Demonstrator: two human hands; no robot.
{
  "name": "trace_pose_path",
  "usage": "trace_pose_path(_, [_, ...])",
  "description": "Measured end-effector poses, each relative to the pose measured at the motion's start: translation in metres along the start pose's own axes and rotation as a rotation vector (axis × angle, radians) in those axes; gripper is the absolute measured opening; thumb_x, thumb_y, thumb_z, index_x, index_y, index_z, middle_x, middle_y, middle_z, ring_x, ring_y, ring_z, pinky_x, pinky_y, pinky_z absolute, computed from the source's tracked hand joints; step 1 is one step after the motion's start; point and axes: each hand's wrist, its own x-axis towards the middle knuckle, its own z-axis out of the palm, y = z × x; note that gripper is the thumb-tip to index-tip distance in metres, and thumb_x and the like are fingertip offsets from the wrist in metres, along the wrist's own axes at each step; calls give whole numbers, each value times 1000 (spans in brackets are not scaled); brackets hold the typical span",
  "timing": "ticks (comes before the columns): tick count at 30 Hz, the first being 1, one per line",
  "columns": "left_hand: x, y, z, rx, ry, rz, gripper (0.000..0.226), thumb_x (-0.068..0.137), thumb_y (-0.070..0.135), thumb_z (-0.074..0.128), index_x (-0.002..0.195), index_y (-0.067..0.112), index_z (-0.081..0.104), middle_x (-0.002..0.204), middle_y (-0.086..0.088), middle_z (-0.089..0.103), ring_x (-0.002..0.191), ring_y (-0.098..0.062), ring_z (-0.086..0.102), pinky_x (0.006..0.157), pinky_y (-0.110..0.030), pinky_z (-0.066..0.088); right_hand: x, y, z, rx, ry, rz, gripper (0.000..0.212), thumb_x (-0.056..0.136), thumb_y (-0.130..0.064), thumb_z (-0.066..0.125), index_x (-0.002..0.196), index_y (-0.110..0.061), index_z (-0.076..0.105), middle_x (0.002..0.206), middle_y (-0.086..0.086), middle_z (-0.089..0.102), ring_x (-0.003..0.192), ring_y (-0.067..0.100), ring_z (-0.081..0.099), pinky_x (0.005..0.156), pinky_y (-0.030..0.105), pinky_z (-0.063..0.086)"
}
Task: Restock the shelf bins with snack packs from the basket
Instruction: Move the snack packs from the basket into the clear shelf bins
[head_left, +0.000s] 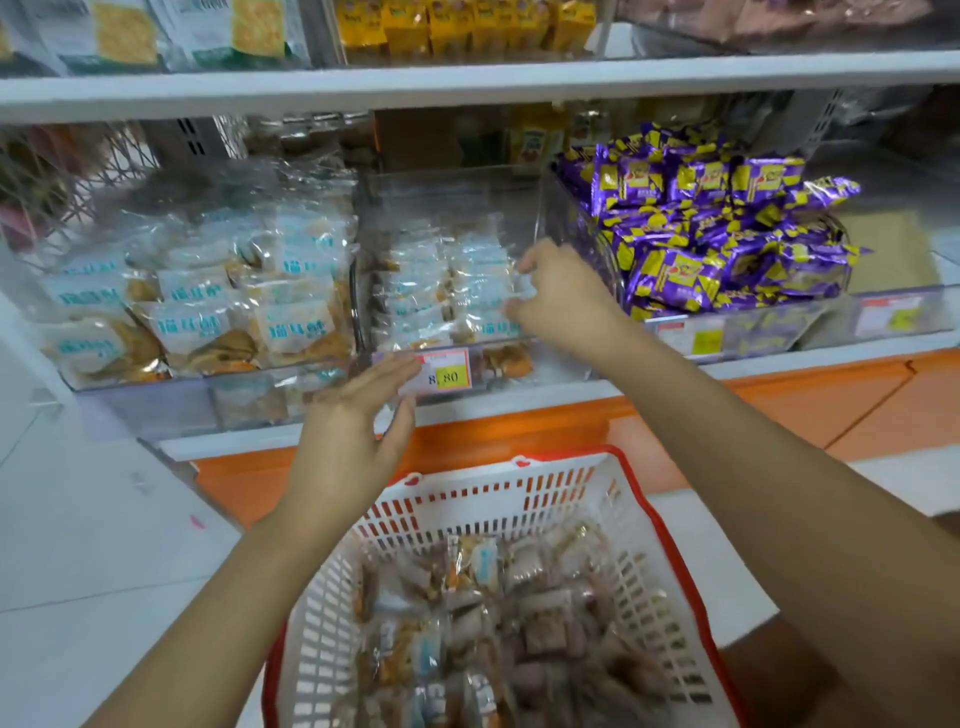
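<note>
snack packs (483, 623) are lying heaped in the red-and-white basket (524, 491) at 6 o'clock, below the shelf. the right hand (563, 301) is reaching into the clear middle bin (457, 197) at 12 o'clock, its thumb and fingers pinching together on a clear pack (522, 291) at the bin's right side, on top of the packs stacked there. the left hand (353, 431) is hovering with fingers straight and apart, holding nothing, its fingertips just in front of the price tag (449, 371) on the bin's front. purple packs (717, 234) are filling the bin at 2 o'clock.
</note>
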Motion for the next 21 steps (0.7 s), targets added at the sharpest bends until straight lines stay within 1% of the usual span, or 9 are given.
trace_pose_path(3, [-18,4,2,1,-113,-51,26,93,25,53,110,15,70,106,10,65,91,-3,57,77,-18,43,-37,-1,16,103,219,-147,23,91,-26,60,107,-12,51,96,7,61,94,27,59,81,41,47])
trace_pose_path(5, [-32,-5,7,63,-312,-107,24,94,31,50,93,18,70,88,9,69,74,-7,59,62,-21,43,-56,7,35,96,191,-206,15,91,-24,58,97,-12,52,80,5,60,84,27,59,73,39,47])
trace_pose_path(7, [-49,-17,11,180,-514,-125,34,94,37,44,86,14,67,78,1,70,66,-14,60,59,-29,45,-67,20,60,20,42,-208,14,91,-22,56,90,-8,56,80,6,63,81,26,60,69,36,48])
trace_pose_path(10, [-77,-32,14,297,-679,-126,25,96,26,47,107,18,67,97,1,71,80,-14,64,68,-28,49,-76,53,110,-108,-303,-79,21,93,-24,57,93,-4,62,91,11,67,88,27,62,73,35,51])
trace_pose_path(13, [-105,-49,15,332,-784,-186,33,97,26,46,129,21,54,117,0,65,97,-17,63,80,-29,50,-92,97,169,-209,-632,93,27,90,-24,61,111,-7,60,111,6,64,98,24,62,83,33,50])
trace_pose_path(15, [-121,-64,16,385,-883,-243,41,98,30,44,139,23,41,123,-2,62,105,-19,61,87,-31,49,-114,127,202,-156,-790,181,38,89,-18,61,125,-10,53,120,1,59,104,22,60,92,39,51])
trace_pose_path(17, [-135,-78,16,421,-970,-272,47,98,32,44,143,26,34,124,-3,60,107,-19,59,90,-33,49,-138,151,221,-225,-887,148,41,90,-18,60,130,-16,52,120,3,58,105,22,60,93,38,50])
trace_pose_path(18, [-140,-84,16,425,-1001,-291,48,98,32,45,144,27,35,125,-3,59,110,-18,59,93,-32,48,-148,162,227,-316,-921,97,44,89,-19,59,132,-18,51,127,6,56,113,25,56,98,38,46])
trace_pose_path(21, [-147,-99,15,433,-1052,-348,42,97,34,46,138,24,46,133,0,55,118,-15,54,99,-27,43,-166,181,247,-514,-915,-9,65,87,-16,60,146,-24,33,155,9,25,141,31,24,114,44,23])
